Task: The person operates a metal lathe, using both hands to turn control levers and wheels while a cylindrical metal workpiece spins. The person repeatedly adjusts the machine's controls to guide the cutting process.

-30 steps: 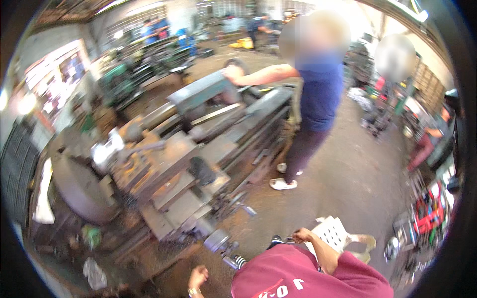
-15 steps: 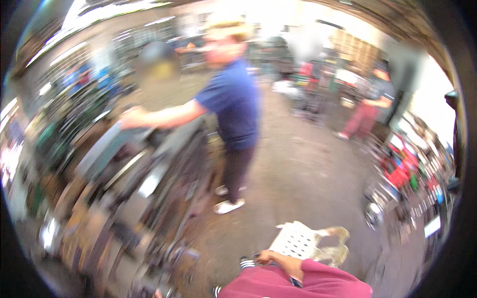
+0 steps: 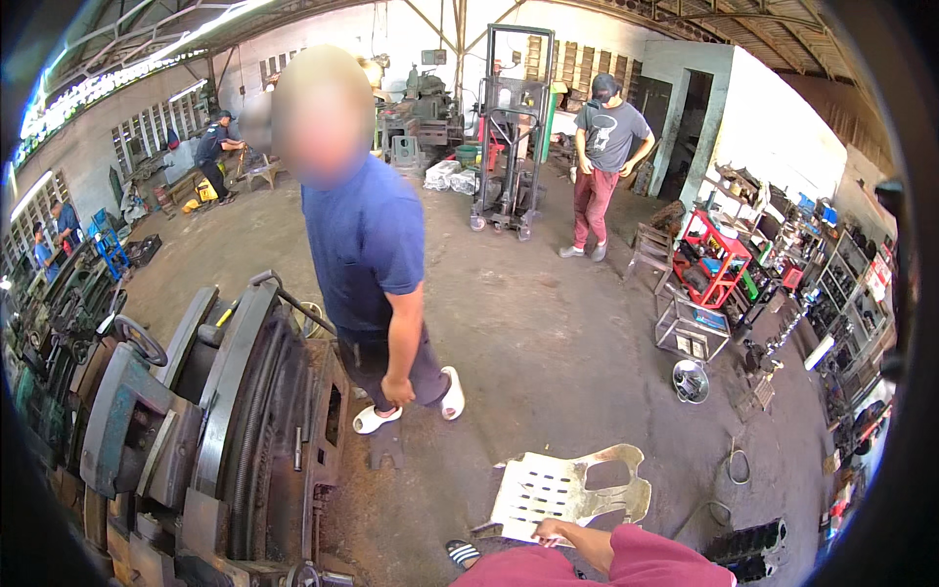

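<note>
My right hand [image 3: 553, 532] reaches in from the lower edge, below a maroon sleeve [image 3: 660, 560]. Its fingers look curled in, and whatever they hold, if anything, is too small to make out. Just beyond it, overlapped by the hand in the view, is a worn off-white plastic chair [image 3: 528, 489] with rows of slots and a looped arm at its right. I cannot tell whether hand and chair touch. My left hand is out of view. A black sandal with white stripes [image 3: 462, 554] shows on my foot.
A person in a blue shirt [image 3: 364, 245] stands ahead, beside a large metal lathe [image 3: 230, 391] at left. Further off are a lifting stacker [image 3: 511, 127] and a person in grey [image 3: 608, 137]. A red rack [image 3: 712, 259], a metal bucket [image 3: 691, 382] and a dark engine block [image 3: 748, 548] lie rightward.
My view has swung and steadied. The person in blue has let go of the machine, and that arm now hangs down. My right hand remains by the chair.
</note>
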Demonstrator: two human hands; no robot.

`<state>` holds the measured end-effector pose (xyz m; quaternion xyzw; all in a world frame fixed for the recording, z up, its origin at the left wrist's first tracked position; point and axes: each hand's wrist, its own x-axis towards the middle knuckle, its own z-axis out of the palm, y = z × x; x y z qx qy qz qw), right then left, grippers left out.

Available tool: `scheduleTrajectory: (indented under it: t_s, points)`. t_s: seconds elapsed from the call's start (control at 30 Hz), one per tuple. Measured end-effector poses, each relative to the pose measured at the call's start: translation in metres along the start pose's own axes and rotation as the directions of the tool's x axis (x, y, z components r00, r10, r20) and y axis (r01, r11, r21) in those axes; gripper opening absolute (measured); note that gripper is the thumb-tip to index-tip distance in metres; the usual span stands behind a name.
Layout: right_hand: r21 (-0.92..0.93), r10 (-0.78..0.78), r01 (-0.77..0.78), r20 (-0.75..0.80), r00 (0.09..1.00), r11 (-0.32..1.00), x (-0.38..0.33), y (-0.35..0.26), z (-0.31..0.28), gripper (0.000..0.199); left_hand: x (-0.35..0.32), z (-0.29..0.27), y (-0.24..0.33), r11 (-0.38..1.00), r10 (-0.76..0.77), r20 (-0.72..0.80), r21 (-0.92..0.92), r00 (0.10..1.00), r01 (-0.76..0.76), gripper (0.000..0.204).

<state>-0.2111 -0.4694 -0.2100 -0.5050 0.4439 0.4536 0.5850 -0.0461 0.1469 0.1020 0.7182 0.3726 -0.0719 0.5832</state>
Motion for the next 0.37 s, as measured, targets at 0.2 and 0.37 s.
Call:
scheduleTrajectory:
  t_s: [0.2, 0.37]
  points:
    - [-0.252, -0.213, 0.162, -0.191, 0.958, 0.954, -0.019, -0.001, 0.022, 0.031, -0.019, 0.022, 0.026, 0.998, 0.014, -0.105, -0.056, 0.994, -0.020, 0.050]
    - [-0.194, -0.360, 0.323, -0.209, 0.909, 0.926, -0.031, -0.067, 0.066, 0.028, -0.010, 0.016, 0.022, 0.989, -0.090, -0.144, -0.130, 0.985, 0.071, 0.060]
